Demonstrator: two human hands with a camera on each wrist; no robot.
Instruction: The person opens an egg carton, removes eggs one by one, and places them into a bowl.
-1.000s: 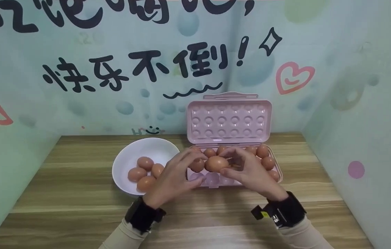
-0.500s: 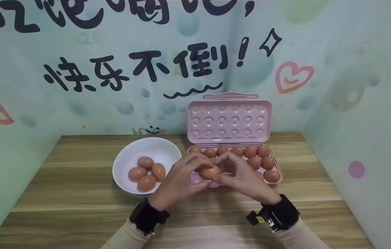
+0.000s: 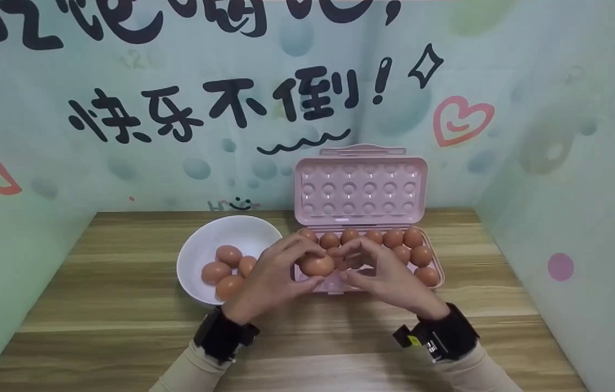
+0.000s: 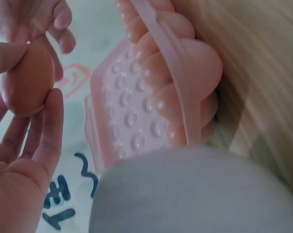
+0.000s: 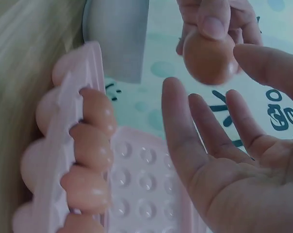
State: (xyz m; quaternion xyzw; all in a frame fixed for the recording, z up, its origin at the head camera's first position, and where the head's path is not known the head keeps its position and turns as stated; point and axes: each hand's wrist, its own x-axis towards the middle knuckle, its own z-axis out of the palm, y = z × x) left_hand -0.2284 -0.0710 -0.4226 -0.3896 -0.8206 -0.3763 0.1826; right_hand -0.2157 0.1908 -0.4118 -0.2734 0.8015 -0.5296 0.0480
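My left hand (image 3: 269, 280) pinches a brown egg (image 3: 317, 265) between thumb and fingers, above the front of a pink egg carton (image 3: 361, 190). In the left wrist view the thumb lies on one side of that egg and the fingers support the other. My right hand (image 3: 394, 276) is just to the right of it, fingers spread and lightly bent, holding nothing. In the right wrist view its fingertips (image 5: 174, 92) show a gap from the egg. Brown eggs fill the carton's back row and some cups in front; my hands hide part of the rest.
A white bowl (image 3: 190, 245) with several brown eggs (image 3: 229, 288) stands left of the carton, partly behind my left hand. The carton's lid stands raised against the printed backdrop (image 3: 177, 179). Wooden tabletop (image 3: 95, 305) lies all around.
The egg has passed from my right hand to my left and moved a little leftward. Both hands met on it half a second ago; the right fingers have since let go.
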